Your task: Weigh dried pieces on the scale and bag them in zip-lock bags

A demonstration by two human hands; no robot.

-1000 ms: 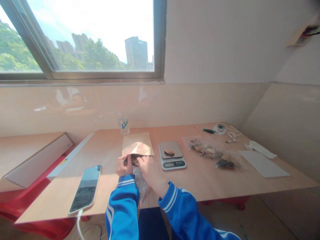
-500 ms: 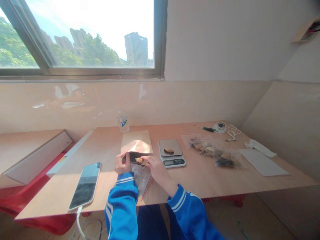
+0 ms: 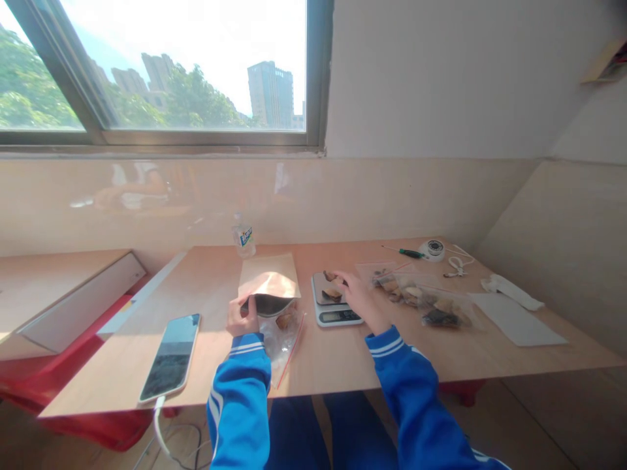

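- The left hand [image 3: 241,318] pinches the near lip of a brown paper pouch [image 3: 269,284], fingers closed on the edge so the dark mouth gapes open toward the person.
- The pouch lies flat on the wooden table [image 3: 343,352], just left of the digital kitchen scale [image 3: 336,299].
- A clear zip bag [image 3: 283,333] with a red seal strip lies just in front of the pouch mouth, a brown piece [image 3: 284,320] resting on it.
- The right hand [image 3: 360,297] reaches over the scale, fingertips at small brown pieces [image 3: 332,294] on the platform; whether the fingers grip one cannot be told.
- Right of the scale lie clear bags of mixed brown pieces [image 3: 421,300].
- Far left of the scale, a smartphone [image 3: 171,356] lies face up with a cable at its near end.
- Behind the pouch stands a small plastic bottle [image 3: 243,239].
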